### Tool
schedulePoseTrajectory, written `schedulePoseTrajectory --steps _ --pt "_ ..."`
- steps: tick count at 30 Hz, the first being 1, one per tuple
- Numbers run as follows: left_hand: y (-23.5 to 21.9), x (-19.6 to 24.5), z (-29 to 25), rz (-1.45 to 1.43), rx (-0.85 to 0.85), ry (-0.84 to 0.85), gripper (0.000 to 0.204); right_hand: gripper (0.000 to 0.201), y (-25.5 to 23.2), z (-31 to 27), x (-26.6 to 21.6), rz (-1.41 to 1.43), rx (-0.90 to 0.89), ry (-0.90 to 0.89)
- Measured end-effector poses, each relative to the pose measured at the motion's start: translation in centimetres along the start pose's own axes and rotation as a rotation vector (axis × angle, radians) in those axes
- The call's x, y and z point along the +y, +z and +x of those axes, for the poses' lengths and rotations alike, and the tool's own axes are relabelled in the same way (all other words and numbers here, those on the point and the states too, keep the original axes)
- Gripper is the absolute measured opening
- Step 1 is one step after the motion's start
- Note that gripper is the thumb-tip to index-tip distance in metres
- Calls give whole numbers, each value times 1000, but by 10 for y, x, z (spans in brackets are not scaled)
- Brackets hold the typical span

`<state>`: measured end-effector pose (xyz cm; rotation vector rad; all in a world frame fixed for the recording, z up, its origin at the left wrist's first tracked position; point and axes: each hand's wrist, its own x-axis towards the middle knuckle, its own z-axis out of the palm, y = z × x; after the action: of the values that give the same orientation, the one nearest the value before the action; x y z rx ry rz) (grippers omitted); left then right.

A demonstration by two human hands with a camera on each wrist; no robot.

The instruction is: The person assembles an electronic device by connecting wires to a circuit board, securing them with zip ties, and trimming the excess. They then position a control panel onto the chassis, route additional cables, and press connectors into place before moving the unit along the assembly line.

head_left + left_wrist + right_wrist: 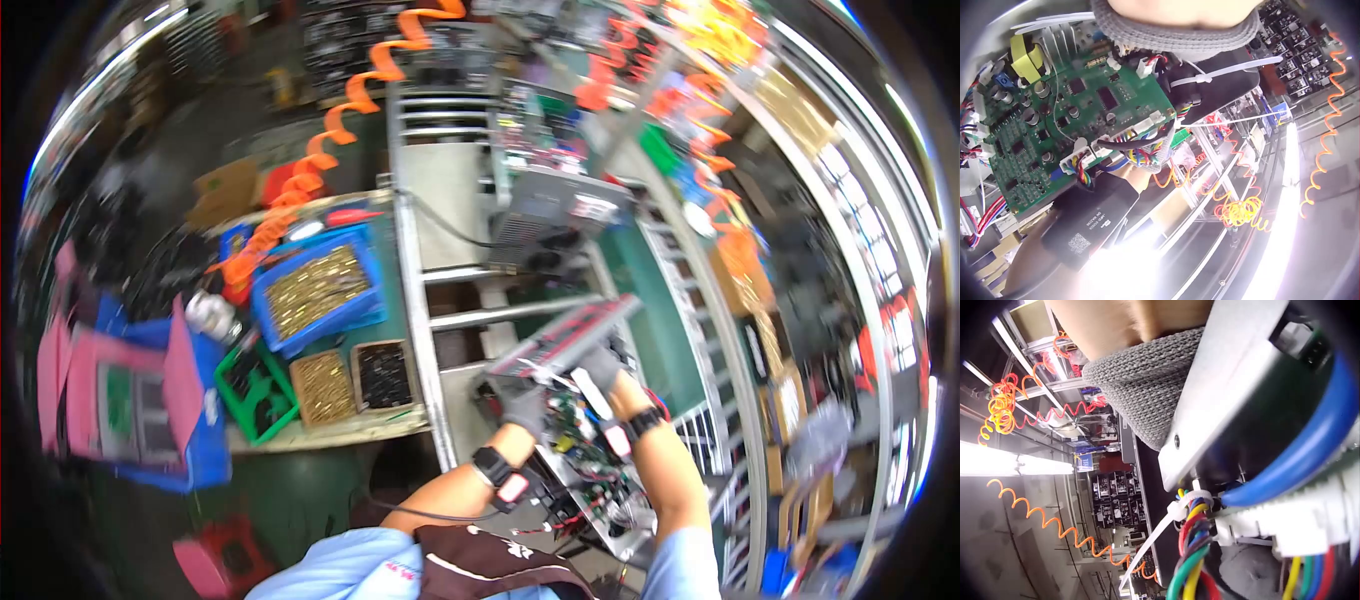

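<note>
An opened metal machine unit (560, 343) with a long grey front panel lies tilted across the roller line in the head view. Inside it are a green circuit board (1079, 100) and bundles of coloured wires (1194, 544) tied with white cable ties. My left hand (522, 408), in a grey knitted glove, grips the panel end nearer me. The right hand (600, 368), gloved alike, holds the unit near the panel's other end; its glove lies against a bare metal bracket (1222, 375) in the right wrist view. The fingertips of both hands are hidden.
Ahead on the line stands another grey metal unit (555, 215). On the left bench are a blue bin (375, 300) of brass-coloured parts, a green crate (290, 415) and small boxes of fasteners. Orange coiled hoses (360, 90) hang overhead. A pink casing (180, 385) stands far left.
</note>
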<state>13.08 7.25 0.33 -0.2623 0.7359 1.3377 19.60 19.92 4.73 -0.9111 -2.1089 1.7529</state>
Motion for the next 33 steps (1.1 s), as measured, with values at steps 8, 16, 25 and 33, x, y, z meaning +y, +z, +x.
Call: schedulePoseTrajectory --steps 8,16,25,33 --pt "-65 -14 74 -22 92 352 19 34 0 -1 -1 -244 -17 -19" --pt "-45 -5 50 65 174 248 17 36 -6 2 12 -528 -24 -24" --pt "-26 5 25 65 123 232 17 32 -17 5 50 -67 -125 -2" --pt "-29 3 19 106 141 248 19 25 3 -2 21 -46 82 338"
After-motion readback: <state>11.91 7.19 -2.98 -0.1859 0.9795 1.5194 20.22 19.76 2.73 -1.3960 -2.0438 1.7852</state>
